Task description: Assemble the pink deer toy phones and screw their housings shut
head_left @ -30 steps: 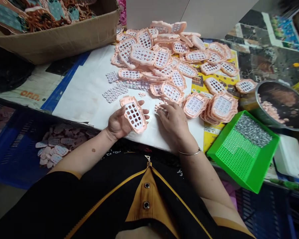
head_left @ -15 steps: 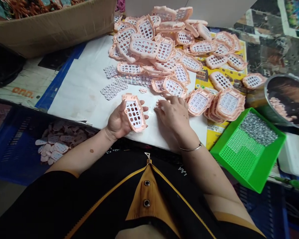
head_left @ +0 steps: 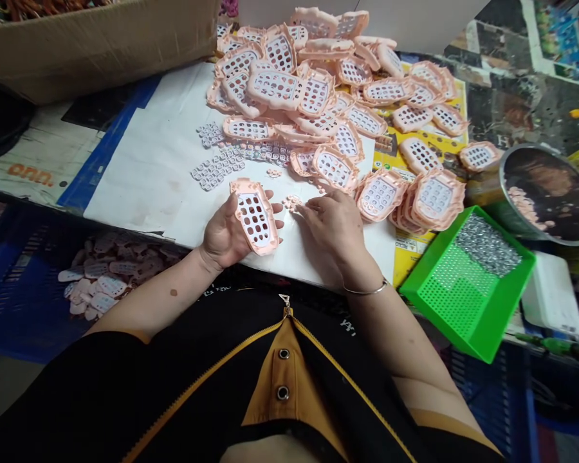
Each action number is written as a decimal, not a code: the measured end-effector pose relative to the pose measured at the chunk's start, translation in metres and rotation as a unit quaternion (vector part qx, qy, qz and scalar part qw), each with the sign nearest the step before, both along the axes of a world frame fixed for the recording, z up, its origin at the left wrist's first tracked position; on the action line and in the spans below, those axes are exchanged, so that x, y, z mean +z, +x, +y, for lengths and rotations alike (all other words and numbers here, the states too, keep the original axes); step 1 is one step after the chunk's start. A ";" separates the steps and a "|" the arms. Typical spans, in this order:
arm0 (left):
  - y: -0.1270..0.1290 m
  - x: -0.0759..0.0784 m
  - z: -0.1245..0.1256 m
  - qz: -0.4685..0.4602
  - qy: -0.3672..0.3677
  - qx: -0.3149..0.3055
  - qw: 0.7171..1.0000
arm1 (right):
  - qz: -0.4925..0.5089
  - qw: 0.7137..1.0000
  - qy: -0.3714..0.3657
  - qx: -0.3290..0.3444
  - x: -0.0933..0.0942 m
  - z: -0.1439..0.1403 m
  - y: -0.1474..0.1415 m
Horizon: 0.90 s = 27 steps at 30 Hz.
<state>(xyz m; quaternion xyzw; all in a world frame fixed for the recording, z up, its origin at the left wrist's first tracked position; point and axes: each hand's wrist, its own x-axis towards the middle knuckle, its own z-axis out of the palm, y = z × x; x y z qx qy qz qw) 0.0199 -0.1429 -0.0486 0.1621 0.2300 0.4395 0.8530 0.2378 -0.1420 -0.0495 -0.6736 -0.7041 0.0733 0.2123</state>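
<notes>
A pink plastic toy-phone shell (head_left: 255, 218) with rows of holes and a white inner panel lies in my left hand (head_left: 226, 233), the thumb over its left edge and the fingers behind it. To its right, my right hand (head_left: 336, 225) is lowered to the white tabletop with the fingers curled and the tips close together. Those fingertips touch the edge of a small heap of pink button pieces (head_left: 292, 203); whether a piece is between them is hidden. Behind the hands lie grey key grids (head_left: 218, 168) and another little group of pink pieces (head_left: 273, 173).
A large pile of pink shells (head_left: 277, 87) covers the back. Stacked shells (head_left: 437, 200) stand at the right, beside a green basket (head_left: 463, 308) of small metal screws and a metal pot (head_left: 499, 193). A cardboard box (head_left: 101, 54) is at the back left; a blue crate (head_left: 24, 289) sits below.
My right hand has shifted slightly, uncovering the small heap of pink pieces at its fingertips. My left hand keeps the shell almost in place. The whole view has moved a little.
</notes>
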 end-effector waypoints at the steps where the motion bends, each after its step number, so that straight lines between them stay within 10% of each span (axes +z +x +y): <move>1: 0.000 0.000 0.000 0.004 0.000 -0.005 1.000 | -0.010 1.000 -0.002 0.007 0.000 0.001 -0.004; 11: 0.001 -0.005 0.000 0.001 -0.005 0.018 1.000 | 0.231 0.968 0.077 0.064 0.015 -0.022 -0.021; 16: 0.002 -0.002 -0.003 0.028 0.006 -0.013 1.000 | 0.189 0.941 0.156 0.232 0.025 -0.039 -0.042; 27: -0.001 -0.002 -0.003 0.003 0.000 0.003 1.000 | -0.016 0.912 0.167 0.375 0.035 -0.048 -0.035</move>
